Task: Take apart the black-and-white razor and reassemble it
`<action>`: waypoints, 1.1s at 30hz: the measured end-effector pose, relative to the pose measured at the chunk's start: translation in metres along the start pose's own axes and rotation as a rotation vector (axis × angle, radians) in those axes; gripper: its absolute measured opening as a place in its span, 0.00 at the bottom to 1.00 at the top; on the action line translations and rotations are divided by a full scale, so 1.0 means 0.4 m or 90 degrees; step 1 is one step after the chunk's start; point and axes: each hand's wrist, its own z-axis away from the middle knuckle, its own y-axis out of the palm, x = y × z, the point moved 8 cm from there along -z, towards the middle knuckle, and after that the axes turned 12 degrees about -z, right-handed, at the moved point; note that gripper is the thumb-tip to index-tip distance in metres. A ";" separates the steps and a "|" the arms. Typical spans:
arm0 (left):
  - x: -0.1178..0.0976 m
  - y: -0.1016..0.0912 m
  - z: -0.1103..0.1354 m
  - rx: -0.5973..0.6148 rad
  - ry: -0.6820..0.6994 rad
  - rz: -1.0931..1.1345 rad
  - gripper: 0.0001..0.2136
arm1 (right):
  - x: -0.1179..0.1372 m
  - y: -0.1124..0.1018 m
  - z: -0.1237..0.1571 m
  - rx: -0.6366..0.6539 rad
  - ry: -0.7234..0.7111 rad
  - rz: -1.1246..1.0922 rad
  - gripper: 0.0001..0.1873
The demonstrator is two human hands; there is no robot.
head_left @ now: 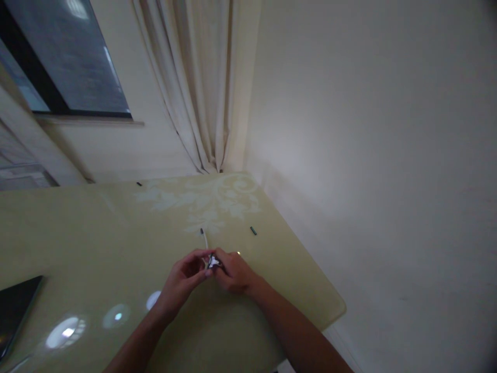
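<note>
Close together over the table, my left hand (pixel 190 272) and my right hand (pixel 236 272) both pinch a small shiny object (pixel 214 261), silver and dark. Its exact kind is too small to make out, and fingers cover part of it. The left thumb and fingertips press on its left side, while the right fingers wrap its right side. Just beyond the fingertips, a thin white strip (pixel 206 239) with a dark tip points away from me. Its near end is hidden at my left fingers, so I cannot tell whether it joins the object.
A short dark piece (pixel 253 230) lies right of the hands on the pale green table (pixel 116 243). Another small dark piece (pixel 139 184) is near the far edge. A flat black device (pixel 17 305) sits at the left. Wall (pixel 368 155) and curtain (pixel 198 77) border the table.
</note>
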 end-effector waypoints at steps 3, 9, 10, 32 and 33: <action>-0.003 -0.005 0.000 0.002 0.013 -0.024 0.20 | 0.002 0.000 0.003 0.026 0.003 -0.012 0.13; 0.013 -0.002 -0.001 0.027 0.009 0.004 0.20 | 0.017 0.000 0.005 0.045 -0.003 -0.083 0.11; 0.020 -0.008 -0.002 0.011 0.001 0.023 0.20 | 0.021 -0.001 0.004 0.041 -0.006 -0.092 0.10; 0.047 -0.048 0.000 -0.083 -0.053 0.016 0.25 | -0.011 -0.003 -0.011 -0.024 0.043 -0.110 0.17; 0.048 -0.047 0.000 -0.079 -0.058 0.011 0.25 | -0.011 -0.003 -0.011 -0.021 0.044 -0.115 0.17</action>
